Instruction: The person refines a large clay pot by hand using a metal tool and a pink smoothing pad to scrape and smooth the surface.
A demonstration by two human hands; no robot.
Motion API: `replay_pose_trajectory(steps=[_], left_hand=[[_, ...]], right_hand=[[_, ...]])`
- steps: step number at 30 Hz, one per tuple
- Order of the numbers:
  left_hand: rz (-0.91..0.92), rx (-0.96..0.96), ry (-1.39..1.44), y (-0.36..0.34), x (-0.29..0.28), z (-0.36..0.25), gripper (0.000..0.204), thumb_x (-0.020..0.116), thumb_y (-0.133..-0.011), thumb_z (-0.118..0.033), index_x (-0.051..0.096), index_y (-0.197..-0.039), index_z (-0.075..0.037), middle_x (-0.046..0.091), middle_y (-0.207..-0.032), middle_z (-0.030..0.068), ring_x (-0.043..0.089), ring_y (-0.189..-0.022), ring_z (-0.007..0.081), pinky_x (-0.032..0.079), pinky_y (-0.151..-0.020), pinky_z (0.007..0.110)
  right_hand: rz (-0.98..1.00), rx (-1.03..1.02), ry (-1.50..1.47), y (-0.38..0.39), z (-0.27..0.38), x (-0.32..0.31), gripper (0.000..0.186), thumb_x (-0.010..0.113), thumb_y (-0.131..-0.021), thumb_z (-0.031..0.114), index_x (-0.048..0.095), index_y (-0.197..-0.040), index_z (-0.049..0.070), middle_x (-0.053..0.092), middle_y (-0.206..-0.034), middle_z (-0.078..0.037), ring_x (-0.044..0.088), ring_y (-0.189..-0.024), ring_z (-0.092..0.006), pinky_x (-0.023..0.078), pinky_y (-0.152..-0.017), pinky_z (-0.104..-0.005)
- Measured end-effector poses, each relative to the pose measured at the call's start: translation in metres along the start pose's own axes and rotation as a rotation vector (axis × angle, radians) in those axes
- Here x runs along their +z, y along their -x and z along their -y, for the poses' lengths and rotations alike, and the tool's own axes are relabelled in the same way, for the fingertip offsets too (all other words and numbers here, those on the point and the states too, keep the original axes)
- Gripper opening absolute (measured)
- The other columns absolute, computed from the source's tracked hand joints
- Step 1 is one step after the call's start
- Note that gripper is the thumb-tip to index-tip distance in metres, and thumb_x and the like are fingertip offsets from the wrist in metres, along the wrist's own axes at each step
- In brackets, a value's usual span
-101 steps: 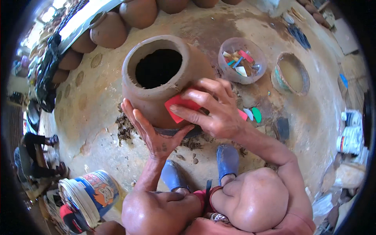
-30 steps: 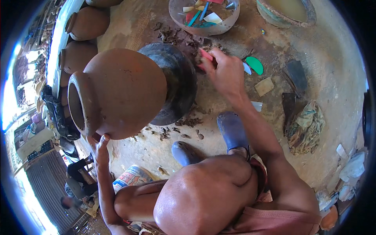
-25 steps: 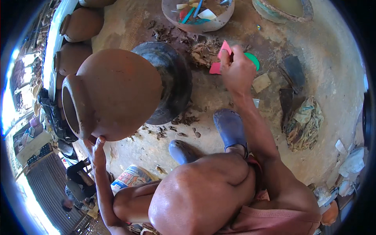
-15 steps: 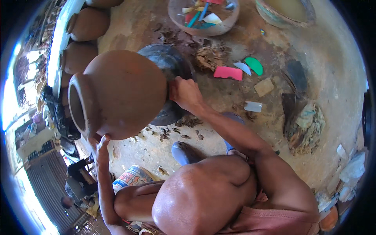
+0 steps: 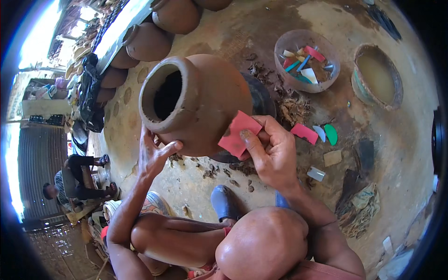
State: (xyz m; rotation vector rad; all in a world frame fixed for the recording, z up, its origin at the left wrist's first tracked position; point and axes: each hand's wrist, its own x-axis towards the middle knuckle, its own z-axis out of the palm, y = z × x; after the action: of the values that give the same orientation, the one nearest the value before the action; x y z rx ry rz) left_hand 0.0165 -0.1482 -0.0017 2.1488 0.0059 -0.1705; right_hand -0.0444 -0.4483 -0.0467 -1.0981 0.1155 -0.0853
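A brown clay pot point(image 5: 212, 95) lies tilted on its side, its thick-rimmed mouth turned to the left and toward me. Behind its base shows part of a dark rounded support point(image 5: 262, 98). My left hand point(image 5: 156, 156) holds the pot under the neck, thumb on the body and fingers partly hidden below the rim. Pinched between thumb and fingers of my right hand point(image 5: 275, 151) is a flat pink scraper point(image 5: 239, 135) with a clay-smeared edge. It is at the pot's lower right side; whether it touches the wall I cannot tell.
On the floor to the right lie another pink scraper point(image 5: 304, 134), a green half-round piece point(image 5: 331, 134) and a crumpled cloth point(image 5: 364, 205). Farther off stand a bowl of scrapers point(image 5: 298, 84) and a tub of murky water point(image 5: 364, 88). Several pots point(image 5: 149, 42) line the far left. A person point(image 5: 70, 182) sits at left.
My right hand has come away from the pot's base toward me, and the pink scraper now shows plainly. The pot's mouth has turned more toward me; the view has shifted left.
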Motion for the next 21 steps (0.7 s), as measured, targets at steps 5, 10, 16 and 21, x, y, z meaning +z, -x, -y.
replay_pose_trajectory(steps=[5,10,16,21], left_hand=[[-0.006,0.064,0.001,-0.004,0.011,-0.013,0.126,0.102,-0.063,-0.052,0.037,-0.159,-0.004,0.054,-0.151,0.0162,0.053,-0.142,0.0302,0.043,-0.117,0.048],[0.07,0.068,0.119,-0.008,0.007,-0.019,0.126,0.103,-0.066,-0.042,0.032,-0.163,-0.003,0.052,-0.155,0.0155,0.05,-0.146,0.0288,0.038,-0.123,0.047],[0.058,0.065,0.105,-0.005,0.008,-0.022,0.127,0.104,-0.066,-0.04,0.031,-0.164,-0.004,0.05,-0.157,0.0157,0.049,-0.147,0.029,0.039,-0.123,0.047],[-0.001,0.09,0.055,-0.001,0.016,-0.022,0.125,0.103,-0.067,-0.043,0.033,-0.163,-0.003,0.049,-0.156,0.0157,0.048,-0.148,0.0304,0.045,-0.119,0.047]], right_hand=[[0.071,-0.02,0.076,-0.029,0.022,0.022,0.025,0.065,-0.105,0.007,0.065,-0.126,-0.005,0.077,-0.082,-0.012,0.072,-0.068,-0.0107,0.059,-0.059,-0.0267],[0.064,0.019,0.118,-0.036,0.02,0.038,0.026,0.064,-0.104,0.005,0.066,-0.128,-0.006,0.075,-0.076,-0.011,0.072,-0.063,-0.011,0.058,-0.055,-0.0282],[0.058,0.007,0.05,-0.035,0.023,0.05,0.024,0.062,-0.105,0.004,0.065,-0.127,-0.006,0.076,-0.079,-0.01,0.071,-0.063,-0.01,0.057,-0.054,-0.0271],[0.084,-0.156,-0.026,-0.028,0.032,0.052,0.022,0.063,-0.107,0.008,0.064,-0.126,-0.004,0.075,-0.084,-0.009,0.07,-0.063,-0.0104,0.057,-0.054,-0.0254]])
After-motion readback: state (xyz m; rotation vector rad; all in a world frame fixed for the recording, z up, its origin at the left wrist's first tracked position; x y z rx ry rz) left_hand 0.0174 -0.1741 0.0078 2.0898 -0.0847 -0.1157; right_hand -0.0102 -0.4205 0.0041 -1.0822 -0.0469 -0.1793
